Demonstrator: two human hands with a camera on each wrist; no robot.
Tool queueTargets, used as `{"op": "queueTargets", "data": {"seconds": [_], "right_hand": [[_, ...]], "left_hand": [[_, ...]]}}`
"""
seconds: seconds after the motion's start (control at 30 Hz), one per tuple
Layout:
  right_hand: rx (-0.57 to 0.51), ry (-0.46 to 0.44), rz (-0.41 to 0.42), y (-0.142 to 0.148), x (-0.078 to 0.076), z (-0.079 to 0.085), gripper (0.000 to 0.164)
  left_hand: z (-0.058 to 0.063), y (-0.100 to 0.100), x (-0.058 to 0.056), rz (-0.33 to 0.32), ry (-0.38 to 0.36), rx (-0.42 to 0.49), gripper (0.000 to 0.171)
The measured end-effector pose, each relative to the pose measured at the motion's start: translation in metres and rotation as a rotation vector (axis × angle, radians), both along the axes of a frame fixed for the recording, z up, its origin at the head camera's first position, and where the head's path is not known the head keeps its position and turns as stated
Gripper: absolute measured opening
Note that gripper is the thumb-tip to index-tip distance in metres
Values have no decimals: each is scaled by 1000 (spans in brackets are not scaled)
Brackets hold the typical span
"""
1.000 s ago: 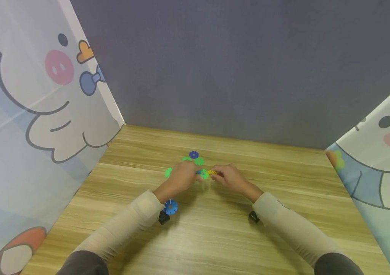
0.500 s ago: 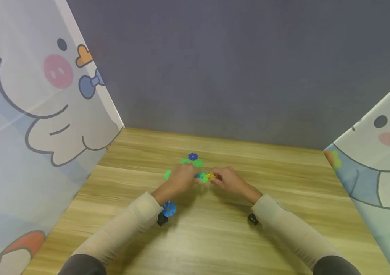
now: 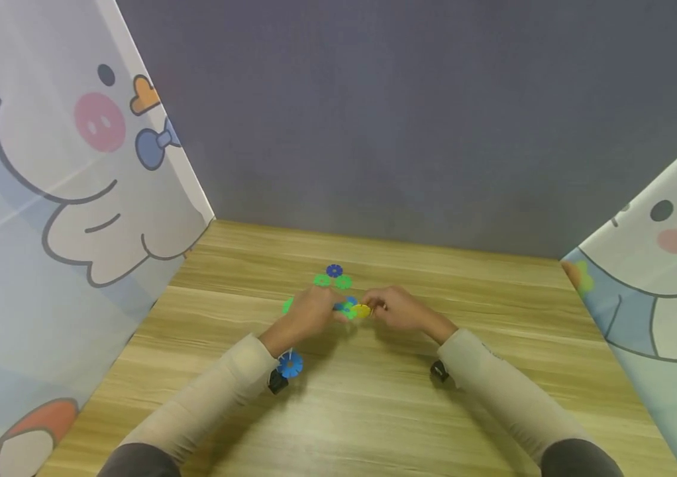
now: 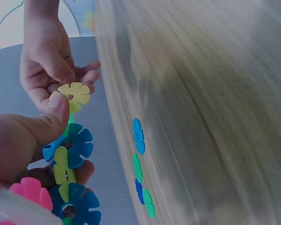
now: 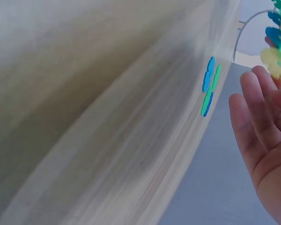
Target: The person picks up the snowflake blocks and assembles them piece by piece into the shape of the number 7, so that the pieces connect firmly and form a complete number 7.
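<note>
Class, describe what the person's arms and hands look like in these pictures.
The left hand and right hand are ungloved. The left sleeve and right sleeve are cream, dark grey nearer the elbow. The right one bears a faint dark marking, too small to read. A small black block shows beside each wrist.

We see loose discs [image 3: 343, 283] on the bench [image 3: 523, 318] toward its far edge, left of centre, before the wall [image 3: 374, 119]. Nearer us, above the bench, the chain [image 4: 83, 151] runs from the left hand [image 3: 312, 310] toward the right hand [image 3: 399, 309].
</note>
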State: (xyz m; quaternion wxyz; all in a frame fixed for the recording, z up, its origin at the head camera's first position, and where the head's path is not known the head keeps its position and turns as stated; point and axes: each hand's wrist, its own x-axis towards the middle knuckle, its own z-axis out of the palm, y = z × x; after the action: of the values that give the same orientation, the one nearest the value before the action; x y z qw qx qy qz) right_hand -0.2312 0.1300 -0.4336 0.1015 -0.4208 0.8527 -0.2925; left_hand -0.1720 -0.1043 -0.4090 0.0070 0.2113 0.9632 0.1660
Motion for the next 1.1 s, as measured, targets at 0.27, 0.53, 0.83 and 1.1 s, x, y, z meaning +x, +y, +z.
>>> {"op": "queueTargets", "data": {"seconds": [0.27, 0.53, 0.83, 1.1], "right_hand": [[1, -4, -65, -4, -12, -2, 19], [42, 13, -116, -17, -20, -2, 20], [134, 18, -86, -35, -28, -10, 23], [187, 58, -55, -44, -35, -20, 29]], "left_hand": [[-6, -4, 1, -10, 6, -18, 49], [-7, -3, 6, -52, -11, -5, 47], [-11, -2, 8, -58, -2, -13, 43], [-11, -5, 11, -78, 19, -26, 43]]}}
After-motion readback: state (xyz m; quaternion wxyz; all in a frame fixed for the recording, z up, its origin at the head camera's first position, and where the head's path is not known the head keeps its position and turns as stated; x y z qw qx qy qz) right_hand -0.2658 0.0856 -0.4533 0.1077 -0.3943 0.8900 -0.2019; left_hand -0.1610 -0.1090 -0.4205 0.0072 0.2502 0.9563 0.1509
